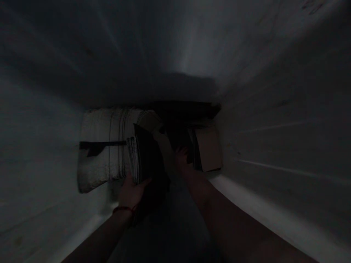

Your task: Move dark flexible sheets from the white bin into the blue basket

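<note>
Paper stack: a thick bundle of sheets [145, 157] in a dark cover or wrapper, pale page edges showing along its left side, tilted and held low in the middle of the view, its lower end in the left hand.

Left hand: left hand [133, 193] closed around the stack's lower edge, thumb and fingers pinching it from either side, though the shadow hides part of the grip.

Wrist thread: a red thread [123, 209] circles the left wrist.

Right hand: right hand [181, 159] reaches forward, its fingertips at the lower edge of some dark flat sheets [178, 138]; it is too dim to tell whether they are pinched or only touched.

Cardboard: a flat brown cardboard piece [208, 149] stands just right of the dark sheets, with thin layers packed against its left edge.

White bundle: a rolled white woven sack [105, 149], crossed by a black strip [102, 144], lies left of the paper stack, which overlaps it in view.

Surroundings: a dark board [189, 109] runs above the sheets and cardboard. Pale smooth walls [274, 109] close in on both sides, and the light is dim throughout.
</note>
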The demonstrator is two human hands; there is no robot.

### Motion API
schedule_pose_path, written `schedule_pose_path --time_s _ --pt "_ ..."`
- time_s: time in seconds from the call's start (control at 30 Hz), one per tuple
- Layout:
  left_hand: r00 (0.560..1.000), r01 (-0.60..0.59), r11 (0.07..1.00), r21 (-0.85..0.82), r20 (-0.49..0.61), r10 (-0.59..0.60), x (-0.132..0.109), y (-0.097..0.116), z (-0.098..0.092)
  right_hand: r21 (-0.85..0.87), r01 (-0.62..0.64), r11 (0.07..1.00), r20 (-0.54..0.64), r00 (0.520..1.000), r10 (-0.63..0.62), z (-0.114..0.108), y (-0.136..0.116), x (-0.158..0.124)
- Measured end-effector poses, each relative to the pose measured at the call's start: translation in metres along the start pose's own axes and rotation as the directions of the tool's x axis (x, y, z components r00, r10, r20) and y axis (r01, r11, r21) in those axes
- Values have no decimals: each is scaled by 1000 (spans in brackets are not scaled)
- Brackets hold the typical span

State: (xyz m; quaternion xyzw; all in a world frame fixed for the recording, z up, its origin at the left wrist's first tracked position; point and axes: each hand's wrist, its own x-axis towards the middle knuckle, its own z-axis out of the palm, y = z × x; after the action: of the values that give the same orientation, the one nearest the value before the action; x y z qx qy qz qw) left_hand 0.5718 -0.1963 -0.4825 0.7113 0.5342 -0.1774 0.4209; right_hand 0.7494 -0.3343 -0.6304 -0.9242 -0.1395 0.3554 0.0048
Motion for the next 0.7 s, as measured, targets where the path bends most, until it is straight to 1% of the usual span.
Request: schedule_pose_path --time_s 0.1,0.17,0.23,0.3,0.37,0.4,0.47,0.57,0.63,0.7 --pt "1000 0 1000 16 24 0 1 -16 4 -19 14 1000 37 999 -13 -7 6 9" --pt "999 18 999 43 34 -19 4 -24 5 -19 18 1000 61 998 -17 -12 8 10" --pt "999 28 997 76 40 -31 5 -26 5 -7 3 1000 80 997 -2 -16 5 8" --pt "999 16 995 95 44 -20 5 -27 3 29 -8 1000 97 995 5 -22 -1 5" --pt "999 5 996 84 50 -9 5 -27 1 98 16 995 127 992 -28 -32 -3 1" --pt "999 1 998 70 51 -4 5 -28 0 145 46 988 141 988 -66 -40 -1 -2" --pt "999 -6 999 41 54 4 5 -32 -1 260 139 955 157 970 -184 -57 11 -7" --pt "999 3 999 48 40 -5 8 -39 -1 426 275 862 172 911 -375 -85 44 -19" --pt "1000 9 999 42 29 -10 9 -41 1 495 314 810 202 865 -459 -97 70 -28" --pt "999 4 1000 6 37 -4 8 -41 2 528 322 786 239 831 -502 -99 90 -35"
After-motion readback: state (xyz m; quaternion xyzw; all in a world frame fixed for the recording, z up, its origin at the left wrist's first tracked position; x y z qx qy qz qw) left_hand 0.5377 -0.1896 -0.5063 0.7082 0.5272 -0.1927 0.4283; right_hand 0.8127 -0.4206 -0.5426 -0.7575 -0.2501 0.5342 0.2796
